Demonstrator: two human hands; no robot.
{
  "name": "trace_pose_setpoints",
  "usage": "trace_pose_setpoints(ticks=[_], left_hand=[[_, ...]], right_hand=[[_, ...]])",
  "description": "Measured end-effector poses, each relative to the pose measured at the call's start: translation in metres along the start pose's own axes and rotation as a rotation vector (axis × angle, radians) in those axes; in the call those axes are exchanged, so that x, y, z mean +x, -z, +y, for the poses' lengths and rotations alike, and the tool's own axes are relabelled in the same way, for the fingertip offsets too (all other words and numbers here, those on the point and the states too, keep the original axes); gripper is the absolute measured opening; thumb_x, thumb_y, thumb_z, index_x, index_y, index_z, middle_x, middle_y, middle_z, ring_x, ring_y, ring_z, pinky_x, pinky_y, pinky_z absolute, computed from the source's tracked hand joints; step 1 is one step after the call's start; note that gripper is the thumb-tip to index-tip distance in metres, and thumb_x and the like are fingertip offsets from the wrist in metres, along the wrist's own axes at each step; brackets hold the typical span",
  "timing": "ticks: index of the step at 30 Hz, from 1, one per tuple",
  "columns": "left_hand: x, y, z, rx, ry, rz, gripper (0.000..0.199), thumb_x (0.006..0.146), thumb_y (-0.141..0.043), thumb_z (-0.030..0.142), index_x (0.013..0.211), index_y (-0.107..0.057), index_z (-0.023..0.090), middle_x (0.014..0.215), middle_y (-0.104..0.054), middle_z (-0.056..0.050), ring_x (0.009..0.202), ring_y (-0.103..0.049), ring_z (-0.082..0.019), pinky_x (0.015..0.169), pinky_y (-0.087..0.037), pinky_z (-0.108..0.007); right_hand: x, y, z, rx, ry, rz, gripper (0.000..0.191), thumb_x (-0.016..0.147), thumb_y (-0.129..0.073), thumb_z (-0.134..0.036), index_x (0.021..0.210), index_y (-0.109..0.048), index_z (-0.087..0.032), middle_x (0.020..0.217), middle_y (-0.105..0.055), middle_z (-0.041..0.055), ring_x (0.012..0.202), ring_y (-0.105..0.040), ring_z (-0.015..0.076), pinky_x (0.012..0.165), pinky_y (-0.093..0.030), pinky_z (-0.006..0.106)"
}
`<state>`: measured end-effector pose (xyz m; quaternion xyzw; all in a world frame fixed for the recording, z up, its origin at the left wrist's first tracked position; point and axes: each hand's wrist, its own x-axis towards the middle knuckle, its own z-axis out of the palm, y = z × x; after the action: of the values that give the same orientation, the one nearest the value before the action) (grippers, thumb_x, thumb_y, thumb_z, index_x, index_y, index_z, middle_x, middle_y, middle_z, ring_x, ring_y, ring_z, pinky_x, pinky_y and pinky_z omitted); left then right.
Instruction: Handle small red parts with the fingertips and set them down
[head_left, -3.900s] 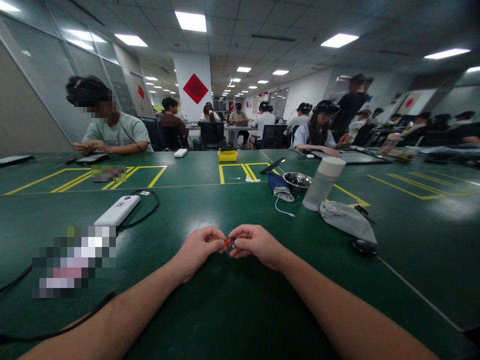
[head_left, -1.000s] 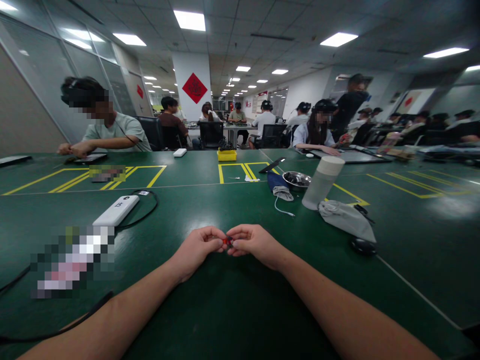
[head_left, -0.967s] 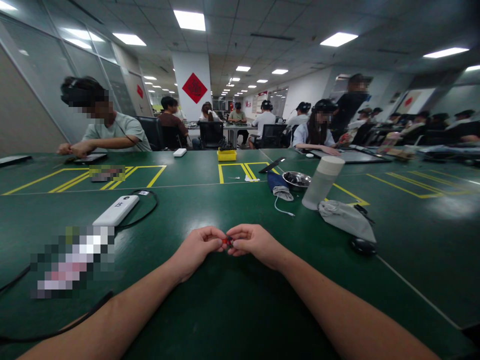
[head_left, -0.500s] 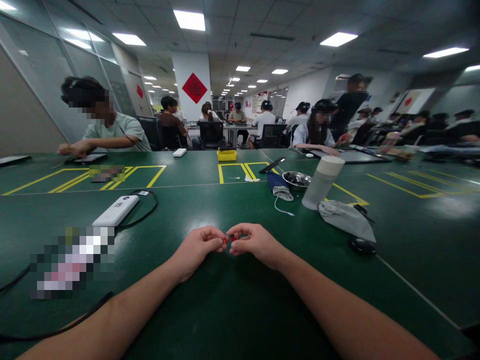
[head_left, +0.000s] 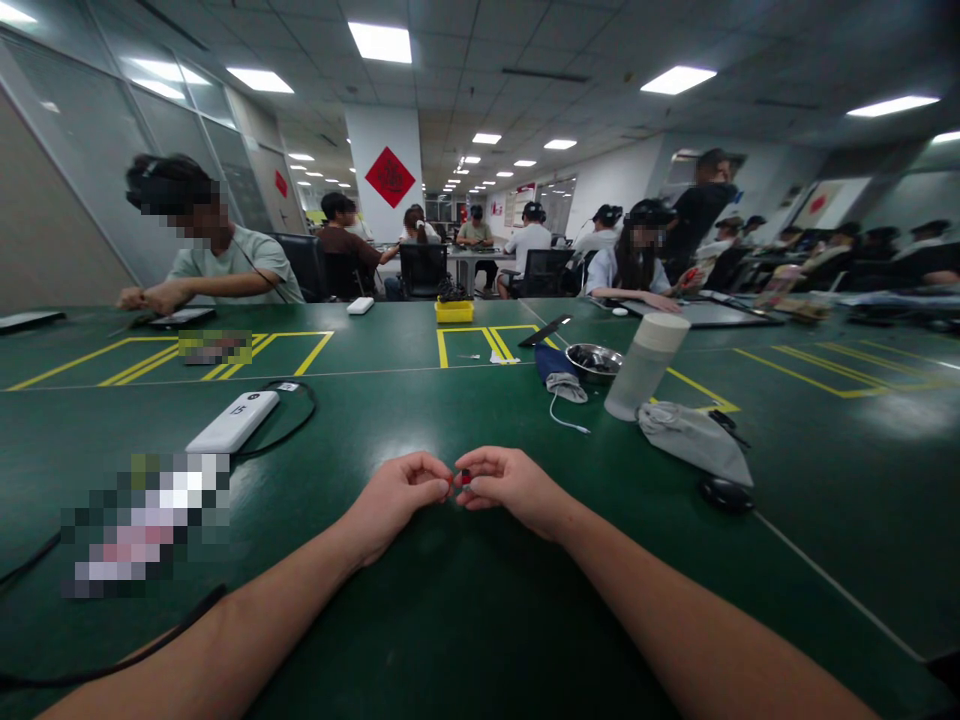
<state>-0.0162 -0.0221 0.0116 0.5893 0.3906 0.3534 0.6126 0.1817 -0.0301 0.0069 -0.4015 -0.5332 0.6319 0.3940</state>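
Both hands are close together over the green table (head_left: 420, 620), their fingertips almost meeting. Between thumb and fingers, my left hand (head_left: 409, 485) pinches a small orange-red piece (head_left: 450, 482), mostly covered by the fingertips. My right hand (head_left: 510, 485) is closed on a small red and dark piece (head_left: 466, 478), which shows between its thumb and forefinger. Both pieces are too small for me to tell their kind, and I cannot tell whether they touch.
A white power bank (head_left: 234, 422) with a black cable lies left. On the right are a metal bowl (head_left: 592, 362), a frosted bottle (head_left: 646, 368), a grey pouch (head_left: 694, 440) and a black mouse (head_left: 724, 494). A yellow box (head_left: 454, 311) stands farther back. Co-workers sit across the table.
My right fingers have shifted slightly, and more of the red and dark piece shows between them. The orange-red piece in my left hand is a little more hidden. Both arms stay in place.
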Motion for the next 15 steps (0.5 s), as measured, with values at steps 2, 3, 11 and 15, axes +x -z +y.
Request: trace_pose_setpoints(ticks=[2, 3, 11, 15], left_hand=[[-0.0003, -0.0003, 0.001, 0.017, -0.006, 0.012, 0.015, 0.07, -0.066, 0.023, 0.083, -0.064, 0.016, 0.079, -0.069, -0.004, 0.07, -0.062, -0.015, 0.065, -0.046, -0.026], [-0.0003, -0.0004, 0.0012, 0.022, -0.014, 0.011, 0.014, 0.07, -0.065, 0.021, 0.083, -0.064, 0.016, 0.078, -0.068, -0.003, 0.069, -0.062, -0.015, 0.065, -0.045, -0.025], [0.0013, 0.0012, 0.0011, -0.031, 0.001, -0.015, 0.014, 0.073, -0.061, 0.018, 0.085, -0.066, 0.014, 0.077, -0.068, -0.005, 0.072, -0.062, -0.015, 0.071, -0.046, -0.027], [0.0014, 0.0012, 0.0007, -0.043, 0.005, -0.009, 0.015, 0.073, -0.062, 0.02, 0.086, -0.067, 0.015, 0.078, -0.069, -0.005, 0.074, -0.063, -0.016, 0.074, -0.047, -0.028]], right_hand=[[-0.0011, 0.0002, -0.0009, -0.02, 0.015, 0.009, 0.034, 0.071, -0.07, -0.02, 0.103, -0.061, -0.015, 0.094, -0.063, 0.0055, 0.073, -0.068, 0.0149, 0.072, -0.057, 0.03], [-0.0017, 0.0002, -0.0014, -0.026, 0.022, 0.01, 0.036, 0.07, -0.071, -0.021, 0.104, -0.061, -0.015, 0.094, -0.062, 0.0053, 0.072, -0.068, 0.0147, 0.072, -0.057, 0.03], [0.0001, 0.0, 0.0009, 0.001, 0.009, -0.003, 0.028, 0.073, -0.068, -0.022, 0.098, -0.062, -0.013, 0.087, -0.067, 0.0064, 0.078, -0.068, 0.0161, 0.078, -0.056, 0.032], [0.001, 0.0, 0.0017, 0.015, -0.002, 0.009, 0.024, 0.073, -0.066, -0.019, 0.096, -0.063, -0.013, 0.086, -0.067, 0.0064, 0.076, -0.068, 0.0154, 0.077, -0.056, 0.033]])
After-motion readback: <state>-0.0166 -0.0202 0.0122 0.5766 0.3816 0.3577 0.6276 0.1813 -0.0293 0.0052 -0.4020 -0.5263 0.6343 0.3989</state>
